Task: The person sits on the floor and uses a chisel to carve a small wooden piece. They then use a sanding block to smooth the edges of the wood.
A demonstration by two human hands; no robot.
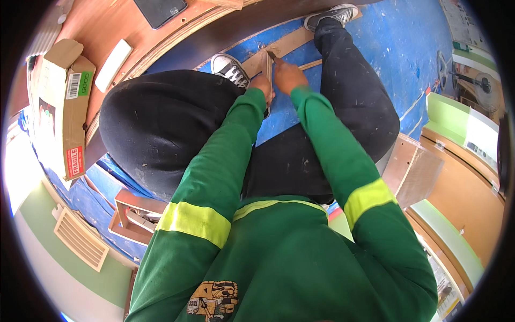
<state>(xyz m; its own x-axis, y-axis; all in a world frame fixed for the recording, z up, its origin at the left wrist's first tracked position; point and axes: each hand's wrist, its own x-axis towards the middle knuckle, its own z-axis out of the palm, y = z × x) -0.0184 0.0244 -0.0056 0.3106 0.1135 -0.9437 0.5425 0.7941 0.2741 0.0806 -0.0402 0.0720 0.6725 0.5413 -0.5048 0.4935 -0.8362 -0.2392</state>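
My left hand is closed around a narrow wooden strip that stands up between my feet. Close beside it, my right hand is closed on a small dark tool; its tip meets the wood near the strip's upper end, and its exact kind is too small to tell. A longer flat wooden board runs across the blue-covered floor behind my hands. Both of my sneakers, the left one and the right one, are by this board.
To the left, a wooden tabletop carries a phone, a white bar and an opened cardboard box. A wooden frame is on the floor at lower left. On the right are a fan and wooden panels.
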